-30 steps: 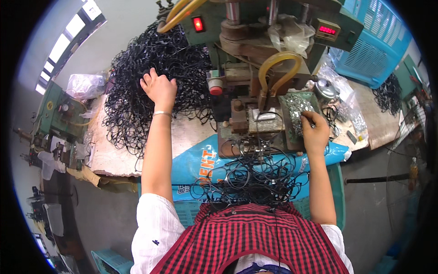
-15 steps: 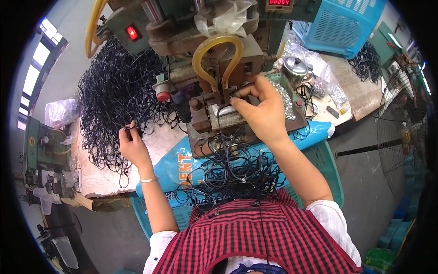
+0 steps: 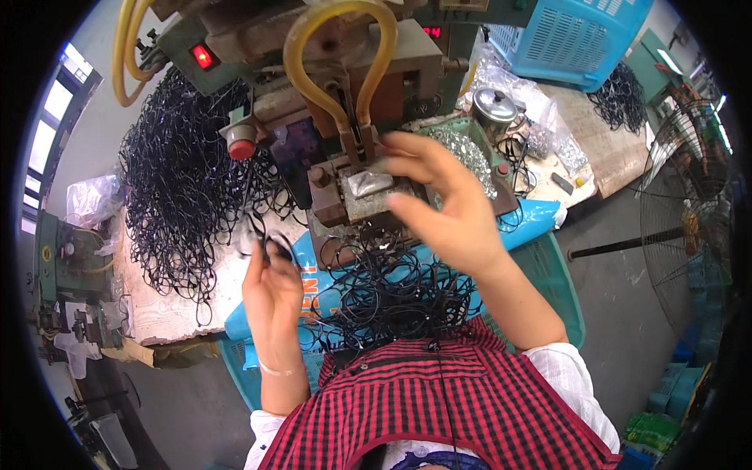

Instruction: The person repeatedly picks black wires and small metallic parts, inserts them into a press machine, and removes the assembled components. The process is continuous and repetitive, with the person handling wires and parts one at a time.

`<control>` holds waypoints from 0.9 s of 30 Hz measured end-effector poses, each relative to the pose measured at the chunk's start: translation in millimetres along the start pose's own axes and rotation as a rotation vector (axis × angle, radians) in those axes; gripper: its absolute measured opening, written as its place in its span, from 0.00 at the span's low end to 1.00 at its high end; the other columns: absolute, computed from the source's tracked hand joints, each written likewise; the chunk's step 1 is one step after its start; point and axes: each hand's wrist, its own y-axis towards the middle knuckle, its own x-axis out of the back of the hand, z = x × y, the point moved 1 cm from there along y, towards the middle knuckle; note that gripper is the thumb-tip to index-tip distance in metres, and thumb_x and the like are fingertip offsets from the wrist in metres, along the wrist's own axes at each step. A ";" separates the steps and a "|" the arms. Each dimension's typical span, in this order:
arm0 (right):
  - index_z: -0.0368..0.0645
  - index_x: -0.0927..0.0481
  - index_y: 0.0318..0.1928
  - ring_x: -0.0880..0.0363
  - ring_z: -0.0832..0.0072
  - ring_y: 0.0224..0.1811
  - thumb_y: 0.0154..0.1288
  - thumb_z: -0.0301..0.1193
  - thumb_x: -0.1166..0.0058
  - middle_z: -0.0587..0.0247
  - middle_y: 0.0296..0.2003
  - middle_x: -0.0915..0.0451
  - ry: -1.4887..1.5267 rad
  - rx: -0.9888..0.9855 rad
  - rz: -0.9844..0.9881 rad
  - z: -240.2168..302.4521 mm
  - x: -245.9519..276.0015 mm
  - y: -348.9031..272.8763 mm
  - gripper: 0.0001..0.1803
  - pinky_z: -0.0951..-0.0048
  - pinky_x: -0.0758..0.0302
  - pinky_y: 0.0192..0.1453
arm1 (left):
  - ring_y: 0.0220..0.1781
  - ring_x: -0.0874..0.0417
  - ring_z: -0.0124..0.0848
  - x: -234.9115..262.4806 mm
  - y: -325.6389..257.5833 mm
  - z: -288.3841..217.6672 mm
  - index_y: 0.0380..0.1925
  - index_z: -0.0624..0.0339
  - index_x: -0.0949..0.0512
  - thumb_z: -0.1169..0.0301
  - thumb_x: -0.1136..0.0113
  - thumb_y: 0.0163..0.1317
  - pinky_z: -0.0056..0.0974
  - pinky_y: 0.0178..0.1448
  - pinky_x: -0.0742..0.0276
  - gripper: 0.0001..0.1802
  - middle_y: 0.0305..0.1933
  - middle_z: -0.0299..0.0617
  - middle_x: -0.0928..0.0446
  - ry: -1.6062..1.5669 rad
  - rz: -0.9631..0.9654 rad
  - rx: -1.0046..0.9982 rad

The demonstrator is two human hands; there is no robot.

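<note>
My left hand (image 3: pixel 272 301) is raised beside the press, with a thin black cord loop (image 3: pixel 285 241) pinched at its fingertips; motion smears the fingers a little. By the press's work block (image 3: pixel 368 185) hovers my right hand (image 3: pixel 450 200), thumb and fingers apart with nothing visible between them. Its fingertips are close to the metal press head (image 3: pixel 359 145), below a yellow looped hose (image 3: pixel 301 66). A tangle of black cords (image 3: pixel 392 294) lies over my lap on blue plastic sheeting (image 3: pixel 509 219). To the left is a large heap of similar cords (image 3: pixel 168 188).
Right of the block, a green tray (image 3: pixel 489 145) holds many small shiny metal pieces. Behind it stand a lidded metal pot (image 3: pixel 494 106) and a blue plastic basket (image 3: pixel 576 39). A red button (image 3: pixel 241 149) juts out at the press's left. A wire-cage fan (image 3: pixel 681 188) stands far right.
My left hand has moved right from the heap's edge, bringing a cord loop. My right hand's fingers have spread at the press; the cord that ran across the block is gone from it.
</note>
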 end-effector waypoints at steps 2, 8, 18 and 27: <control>0.41 0.17 0.57 0.24 0.51 0.67 0.59 0.27 0.36 0.44 0.61 0.20 -0.659 0.176 -0.139 -25.4 36.7 -0.2 0.23 0.56 0.32 0.74 | 0.40 0.15 0.31 -60.2 -27.9 41.8 0.45 0.56 0.22 0.69 0.48 0.80 0.41 0.50 0.14 0.06 0.42 0.44 0.16 0.510 0.108 -0.551; 0.42 0.14 0.40 0.28 0.46 0.70 0.57 0.28 0.33 0.43 0.58 0.19 -1.209 0.139 -0.318 -124.1 81.7 -7.6 0.09 0.51 0.27 0.67 | 0.41 0.09 0.49 -87.7 6.5 69.7 0.40 0.62 0.19 0.81 0.26 0.54 0.48 0.42 0.12 0.15 0.47 0.56 0.13 1.634 1.023 -1.325; 0.40 0.14 0.37 0.18 0.54 0.48 0.60 0.26 0.35 0.56 0.39 0.14 -0.990 0.182 -0.384 -111.0 85.8 2.3 0.05 0.58 0.23 0.55 | 0.27 0.18 0.36 -91.4 47.1 76.1 0.40 0.59 0.19 0.75 0.22 0.52 0.38 0.32 0.19 0.17 0.49 0.48 0.12 1.840 1.307 -1.336; 0.36 0.12 0.44 0.16 0.77 0.40 0.68 0.25 0.36 0.60 0.37 0.12 -0.593 0.022 -0.507 -115.9 99.6 -18.5 0.07 0.74 0.22 0.47 | 0.43 0.16 0.38 -70.9 -21.6 40.9 0.40 0.52 0.13 0.77 0.32 0.54 0.52 0.63 0.21 0.13 0.52 0.43 0.14 2.290 0.453 -1.722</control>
